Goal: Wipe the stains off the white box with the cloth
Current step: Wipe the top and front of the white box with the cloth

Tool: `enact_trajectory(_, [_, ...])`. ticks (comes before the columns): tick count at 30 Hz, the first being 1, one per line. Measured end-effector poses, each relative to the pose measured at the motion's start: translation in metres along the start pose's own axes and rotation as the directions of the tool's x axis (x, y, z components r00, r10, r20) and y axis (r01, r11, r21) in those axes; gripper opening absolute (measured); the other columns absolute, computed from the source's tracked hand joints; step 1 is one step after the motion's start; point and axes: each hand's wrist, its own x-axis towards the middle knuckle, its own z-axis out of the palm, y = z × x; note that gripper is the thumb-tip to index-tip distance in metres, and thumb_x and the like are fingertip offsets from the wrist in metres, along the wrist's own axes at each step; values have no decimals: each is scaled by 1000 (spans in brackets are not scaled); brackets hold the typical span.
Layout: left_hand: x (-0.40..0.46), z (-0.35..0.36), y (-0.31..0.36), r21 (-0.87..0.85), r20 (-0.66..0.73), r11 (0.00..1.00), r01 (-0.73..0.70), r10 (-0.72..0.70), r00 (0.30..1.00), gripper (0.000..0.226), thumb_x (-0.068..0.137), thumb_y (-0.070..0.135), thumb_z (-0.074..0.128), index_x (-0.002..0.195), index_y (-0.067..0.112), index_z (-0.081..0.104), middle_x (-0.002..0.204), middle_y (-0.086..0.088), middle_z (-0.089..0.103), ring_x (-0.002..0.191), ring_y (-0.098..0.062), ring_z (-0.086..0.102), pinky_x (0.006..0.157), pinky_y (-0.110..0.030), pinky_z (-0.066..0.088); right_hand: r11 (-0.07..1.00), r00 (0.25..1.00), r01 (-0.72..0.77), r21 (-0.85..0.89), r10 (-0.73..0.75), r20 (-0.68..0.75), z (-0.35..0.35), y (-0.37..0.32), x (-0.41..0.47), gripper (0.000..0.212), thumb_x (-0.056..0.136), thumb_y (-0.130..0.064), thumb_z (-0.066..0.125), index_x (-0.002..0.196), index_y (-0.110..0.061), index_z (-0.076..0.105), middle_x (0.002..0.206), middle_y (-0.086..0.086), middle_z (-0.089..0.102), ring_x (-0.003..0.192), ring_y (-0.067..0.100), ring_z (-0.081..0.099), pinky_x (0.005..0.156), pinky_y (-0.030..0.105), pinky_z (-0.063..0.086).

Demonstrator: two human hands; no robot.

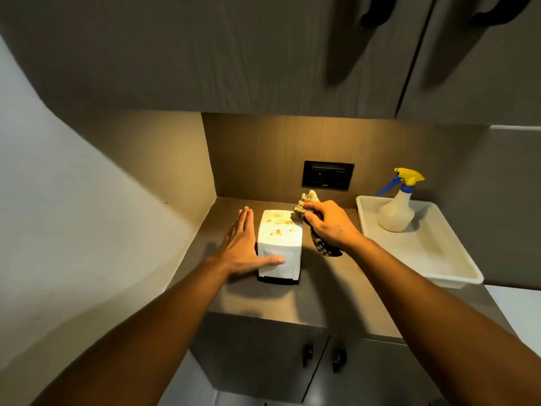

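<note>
Wiping stained white box [280,234], cloth [304,208] bunched

dim, warm under-cabinet light | glare on box top [280,230] | edges warped, blurred

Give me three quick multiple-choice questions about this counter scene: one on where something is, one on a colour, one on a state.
1. Where does the spray bottle stand?
A. in the white tray
B. on the white box
C. on the floor

2. What colour is the bottle's trigger?
A. red
B. blue
C. green

3. How is the top of the white box?
A. spotless
B. covered by a lid
C. still stained

Answers: 1 A, the bottle stands inside the tray's rim. 2 B, a blue lever sits under the yellow head. 3 C, brown spots show beside the cloth in the right hand.
</note>
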Motion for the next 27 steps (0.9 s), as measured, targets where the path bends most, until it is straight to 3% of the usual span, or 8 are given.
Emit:
enact_trajectory(3, [9,1,-6,-146,52,989,-3,11,999,172,34,103,65,160,25,-22,173,2,-21,160,-21,-12,128,-50,7,995,1000,10,-104,-11,-15,10,-2,10,38,95,-39,51,130,-27,56,126,6,55,102,16,50,84,27,37])
enact_trajectory(6, [17,5,-8,-225,59,974,-32,47,997,162,49,79,87,162,26,-16,174,2,-13,161,-23,-1,127,-47,12,983,1000,3,-182,-7,-20,21,-4,14,39,94,-42,50,131,-30,55,121,4,54,98,13,48,81,25,38])
enact_trajectory(10, [24,17,-6,-341,27,938,-63,77,997,149,59,60,95,165,23,-4,174,-4,11,156,-29,23,125,-51,30,951,996,81,-298,-84,1,24,-4,11,37,94,-40,53,130,-32,56,116,1,53,96,15,49,76,23,39])
enact_trajectory(13, [27,21,-5,-387,16,920,-68,81,997,145,58,57,97,164,24,4,166,-6,30,146,-28,40,117,-54,42,926,993,115,-359,-116,17,23,-1,14,37,93,-40,53,129,-32,58,111,2,55,90,14,49,69,20,38])
enact_trajectory(17, [26,21,-5,-404,4,911,-79,88,996,138,58,54,98,162,24,12,163,-7,35,145,-28,41,116,-56,43,924,997,53,-379,-68,-28,24,-8,28,37,94,-38,53,130,-30,57,106,3,54,85,14,47,63,16,34])
enact_trajectory(22, [24,19,-8,-400,3,914,-69,76,997,135,56,52,99,161,23,19,161,-7,37,144,-28,42,113,-56,46,892,975,224,-393,-212,74,27,-7,15,37,93,-43,52,129,-35,56,99,-1,47,84,15,48,64,21,40])
enact_trajectory(27, [21,22,-7,-417,19,908,-36,48,999,142,49,61,98,160,27,18,162,-3,38,145,-25,42,114,-55,45,905,986,163,-393,-166,26,23,-8,23,38,93,-40,53,130,-31,56,96,-2,44,83,13,46,62,20,36])
